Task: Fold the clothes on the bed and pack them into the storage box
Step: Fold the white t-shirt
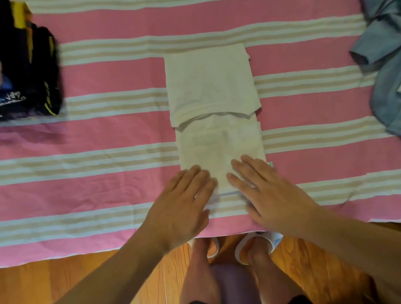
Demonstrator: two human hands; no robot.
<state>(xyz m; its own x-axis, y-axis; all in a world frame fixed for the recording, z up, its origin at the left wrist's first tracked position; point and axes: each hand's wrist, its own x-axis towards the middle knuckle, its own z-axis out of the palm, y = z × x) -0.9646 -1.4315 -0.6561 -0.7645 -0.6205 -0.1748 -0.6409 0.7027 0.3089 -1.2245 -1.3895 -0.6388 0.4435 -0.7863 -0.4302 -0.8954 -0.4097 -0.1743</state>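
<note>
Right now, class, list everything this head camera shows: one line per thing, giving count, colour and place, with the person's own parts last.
Folded garment: one, cream white, middle of the bed, folded into a long strip.
Bedspread: one, pink with white and beige stripes, covering the bed.
Stack of clothes: one pile, dark, blue, yellow and beige, far left.
Unfolded clothes: one heap, blue-grey, right edge.
Floor: wooden, orange-brown, below the bed edge.
Slippers: two, white, on the feet.
Left hand: flat, open, on the garment's near end.
Right hand: flat, open, beside it.
</note>
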